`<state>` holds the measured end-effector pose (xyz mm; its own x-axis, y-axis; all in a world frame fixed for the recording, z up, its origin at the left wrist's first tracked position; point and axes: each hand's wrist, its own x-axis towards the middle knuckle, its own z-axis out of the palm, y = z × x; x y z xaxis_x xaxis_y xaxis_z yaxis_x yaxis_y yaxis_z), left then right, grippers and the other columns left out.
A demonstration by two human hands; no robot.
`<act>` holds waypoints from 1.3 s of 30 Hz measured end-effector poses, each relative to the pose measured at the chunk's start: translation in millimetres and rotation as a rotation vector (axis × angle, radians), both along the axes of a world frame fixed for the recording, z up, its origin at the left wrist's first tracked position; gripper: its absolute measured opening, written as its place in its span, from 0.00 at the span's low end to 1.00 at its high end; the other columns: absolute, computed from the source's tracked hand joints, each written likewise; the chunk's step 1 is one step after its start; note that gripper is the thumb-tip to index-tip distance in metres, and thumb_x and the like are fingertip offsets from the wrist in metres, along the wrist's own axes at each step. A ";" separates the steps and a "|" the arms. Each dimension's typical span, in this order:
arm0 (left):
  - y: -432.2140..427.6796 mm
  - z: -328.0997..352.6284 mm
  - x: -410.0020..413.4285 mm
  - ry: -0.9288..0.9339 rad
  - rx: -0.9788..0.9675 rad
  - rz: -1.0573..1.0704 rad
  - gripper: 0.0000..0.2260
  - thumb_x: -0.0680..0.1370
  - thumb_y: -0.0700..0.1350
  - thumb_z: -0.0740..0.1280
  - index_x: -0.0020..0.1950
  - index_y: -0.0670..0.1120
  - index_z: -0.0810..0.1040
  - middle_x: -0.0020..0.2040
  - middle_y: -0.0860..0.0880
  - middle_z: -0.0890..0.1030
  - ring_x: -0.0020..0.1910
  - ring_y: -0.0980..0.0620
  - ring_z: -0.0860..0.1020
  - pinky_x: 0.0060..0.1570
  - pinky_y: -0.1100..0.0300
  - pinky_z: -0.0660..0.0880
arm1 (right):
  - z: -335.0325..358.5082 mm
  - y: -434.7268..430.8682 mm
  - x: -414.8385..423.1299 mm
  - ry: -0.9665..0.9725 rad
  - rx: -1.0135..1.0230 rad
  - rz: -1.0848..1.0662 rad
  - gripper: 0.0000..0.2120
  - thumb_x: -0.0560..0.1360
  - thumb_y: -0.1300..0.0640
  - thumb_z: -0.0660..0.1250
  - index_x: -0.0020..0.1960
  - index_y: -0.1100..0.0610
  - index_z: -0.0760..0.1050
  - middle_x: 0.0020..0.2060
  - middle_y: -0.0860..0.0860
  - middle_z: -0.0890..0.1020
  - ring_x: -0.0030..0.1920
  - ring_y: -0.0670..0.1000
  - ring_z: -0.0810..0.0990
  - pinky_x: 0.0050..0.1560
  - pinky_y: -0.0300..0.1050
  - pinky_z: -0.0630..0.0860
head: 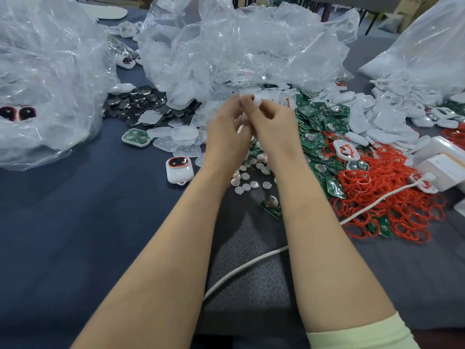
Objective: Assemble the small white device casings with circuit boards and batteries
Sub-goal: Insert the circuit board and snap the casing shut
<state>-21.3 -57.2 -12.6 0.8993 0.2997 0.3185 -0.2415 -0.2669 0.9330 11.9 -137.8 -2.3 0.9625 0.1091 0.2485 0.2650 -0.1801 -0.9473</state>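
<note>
My left hand (227, 132) and my right hand (273, 127) meet above the middle of the table, fingers curled together round a small white casing part (258, 100) that is mostly hidden. Motion blur hides how the fingers lie. Under the hands lies a scatter of small white round caps (247, 176). A finished white device (179, 169) with a red-ringed dark window sits left of my left wrist. Green circuit boards (319, 122) are heaped to the right, and one board with a battery (271, 206) lies alone nearer me.
Big crumpled clear plastic bags (226, 46) stand at the back and left. Dark round parts (141, 102), translucent covers (176, 142), red rubber rings (392, 197), white casings (387, 122) and a white cable (251, 265) lie on the dark table (75, 222).
</note>
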 end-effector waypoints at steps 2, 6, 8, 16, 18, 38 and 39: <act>1.8 1.6 1.4 0.024 -0.107 -0.058 0.15 0.79 0.34 0.60 0.63 0.42 0.77 0.64 0.44 0.77 0.66 0.52 0.74 0.66 0.59 0.70 | 1.6 -8.9 2.6 0.117 0.158 0.015 0.13 0.78 0.58 0.66 0.35 0.53 0.77 0.31 0.48 0.79 0.36 0.47 0.79 0.43 0.41 0.78; 8.6 -2.0 2.6 0.070 -0.157 0.072 0.10 0.79 0.41 0.65 0.60 0.44 0.78 0.55 0.53 0.81 0.51 0.62 0.79 0.57 0.62 0.75 | 3.8 -17.2 6.0 0.254 0.392 0.066 0.08 0.78 0.66 0.61 0.44 0.59 0.77 0.41 0.55 0.81 0.43 0.51 0.82 0.48 0.44 0.81; 10.1 -4.1 2.6 0.094 -0.154 0.061 0.09 0.79 0.43 0.67 0.58 0.43 0.79 0.53 0.48 0.82 0.52 0.53 0.80 0.58 0.52 0.77 | 4.1 -15.4 6.4 0.301 0.473 0.117 0.06 0.79 0.65 0.61 0.46 0.61 0.76 0.43 0.57 0.82 0.42 0.51 0.83 0.48 0.43 0.82; 8.4 -1.0 0.6 0.117 -0.349 -0.025 0.05 0.79 0.39 0.65 0.54 0.42 0.78 0.48 0.45 0.81 0.40 0.55 0.81 0.48 0.61 0.79 | 2.0 -15.7 8.4 0.286 0.484 0.076 0.05 0.78 0.63 0.64 0.44 0.60 0.75 0.42 0.57 0.81 0.42 0.52 0.82 0.45 0.43 0.82; 7.9 -0.3 -1.3 0.132 -0.328 -0.038 0.04 0.79 0.40 0.67 0.53 0.44 0.77 0.50 0.45 0.81 0.43 0.54 0.81 0.50 0.60 0.79 | 0.7 -15.9 9.0 0.291 0.467 0.095 0.03 0.78 0.63 0.65 0.46 0.61 0.77 0.43 0.56 0.82 0.42 0.50 0.83 0.44 0.42 0.81; 33.1 21.4 -14.3 0.087 -0.215 0.141 0.06 0.78 0.42 0.68 0.53 0.47 0.73 0.50 0.52 0.78 0.49 0.52 0.79 0.56 0.52 0.77 | 16.7 21.1 0.5 0.179 0.276 0.183 0.10 0.77 0.60 0.67 0.58 0.62 0.76 0.47 0.55 0.81 0.48 0.50 0.81 0.52 0.43 0.79; 47.2 28.6 -19.9 0.058 -0.219 0.187 0.06 0.78 0.42 0.68 0.53 0.46 0.73 0.50 0.49 0.79 0.50 0.50 0.80 0.56 0.51 0.77 | 22.9 35.9 -2.3 0.166 0.268 0.236 0.11 0.78 0.60 0.66 0.58 0.62 0.76 0.47 0.56 0.81 0.48 0.51 0.81 0.52 0.43 0.79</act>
<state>-41.2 -10.0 16.1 0.8369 0.5178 0.1773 -0.1513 -0.0924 0.9842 9.7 -101.9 20.5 0.9482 0.2846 0.1410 0.1084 0.1272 -0.9859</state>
